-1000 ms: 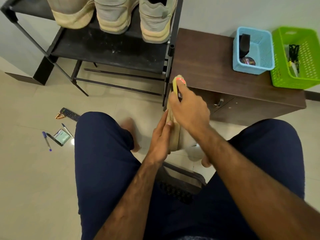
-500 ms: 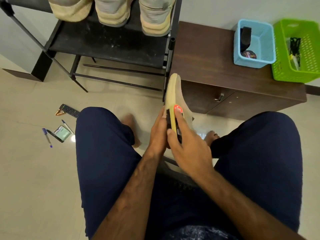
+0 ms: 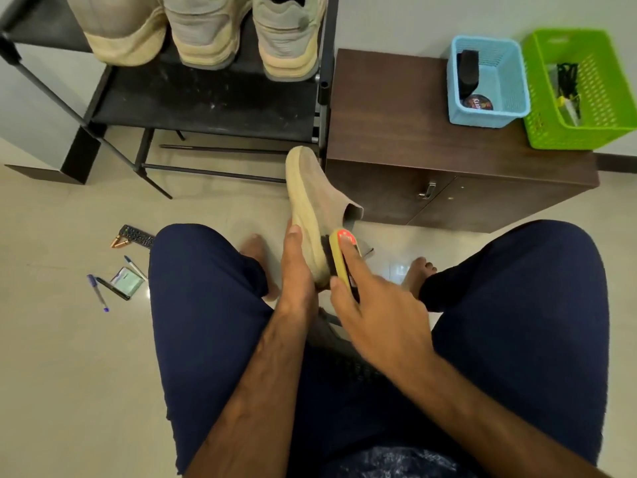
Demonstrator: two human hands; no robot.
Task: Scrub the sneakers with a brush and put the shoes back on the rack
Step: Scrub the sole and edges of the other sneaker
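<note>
Against left hand (image 3: 296,274), sneaker (image 3: 317,198) (brush (image 3: 339,260) opposite)

Slim pickings for reading here. Dead centre, the yellow-backed brush (image 3: 339,262), laid against the sneaker (image 3: 312,198), carries an orange-red sticker (image 3: 346,237) at its 12 o'clock end. There's pale print on it, but it's too blurred to spell out. Up at 1 o'clock, a round tin (image 3: 477,102) in the blue basket (image 3: 487,46) shows a dark lid with a reddish label. There's lettering on it, but it isn't legible. Over at 9 o'clock on the floor, the keys of the remote (image 3: 136,235) are just grey specks, no numbers to make out. Just below, at 8 o'clock, lies a small green-and-white packet (image 3: 127,282), its print too small to tell.
</note>
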